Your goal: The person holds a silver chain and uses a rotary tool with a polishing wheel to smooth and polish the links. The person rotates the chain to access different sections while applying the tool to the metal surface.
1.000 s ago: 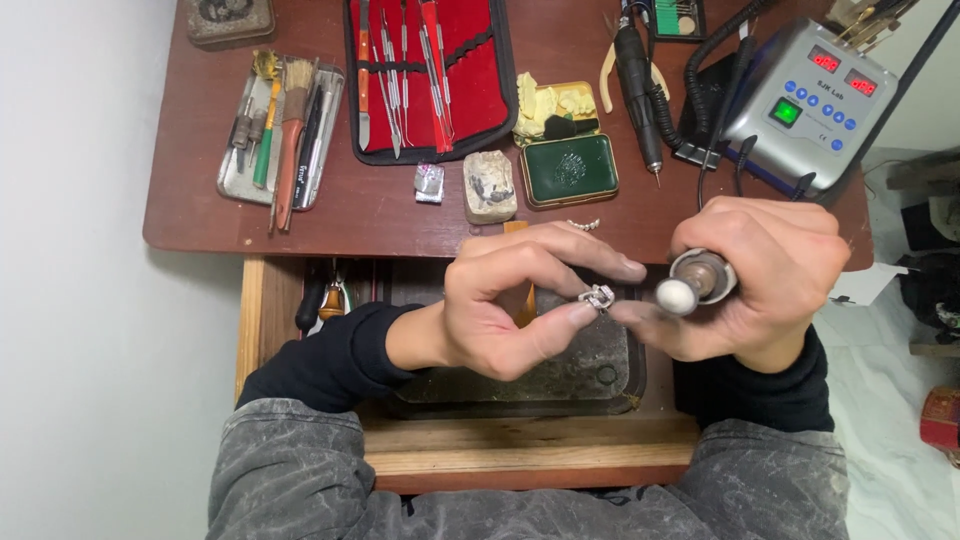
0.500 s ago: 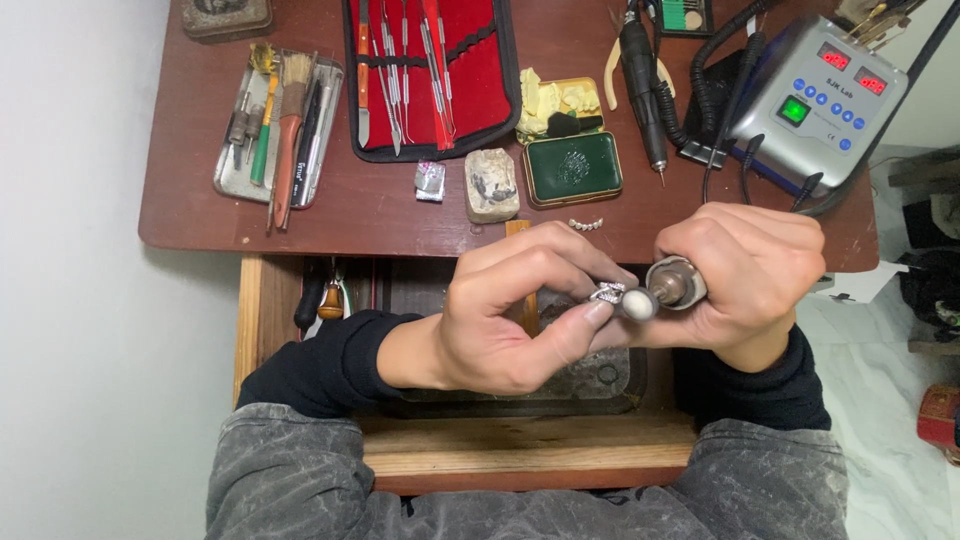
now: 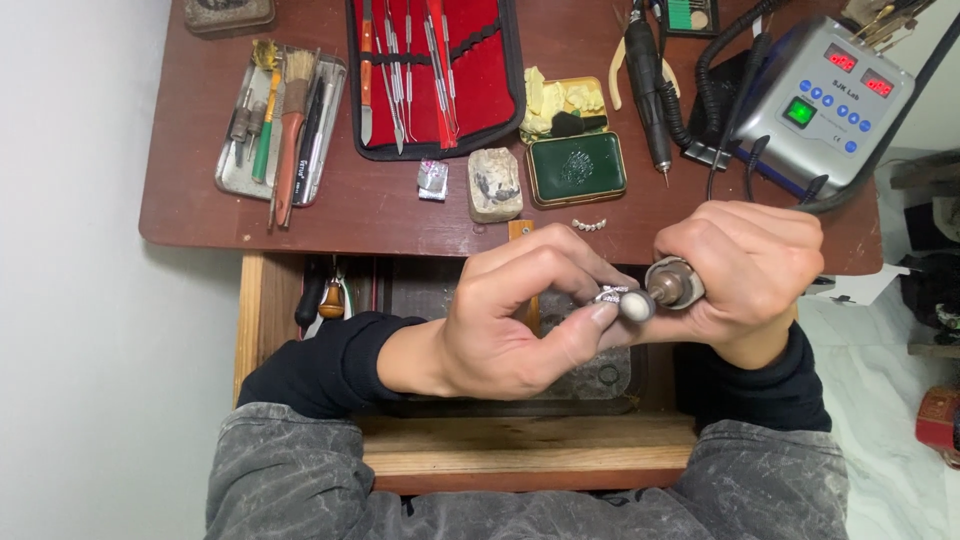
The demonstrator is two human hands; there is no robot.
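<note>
left hand [image 3: 500, 325] pinches a small silver piece [image 3: 610, 294] at its fingertips — right hand [image 3: 745, 265] grips a rotary tool [image 3: 672, 285], its white tip touching the piece.

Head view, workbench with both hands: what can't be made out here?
- Small silver piece, head view: mostly covered by the left hand fingertips; its shape is unclear.
- Rotary handpiece: body wrapped inside the right hand; only its nose and white tip show.
- Tray under the hands: contents hidden by both hands.
- Control box: far corner cut by the frame's top edge.
</note>
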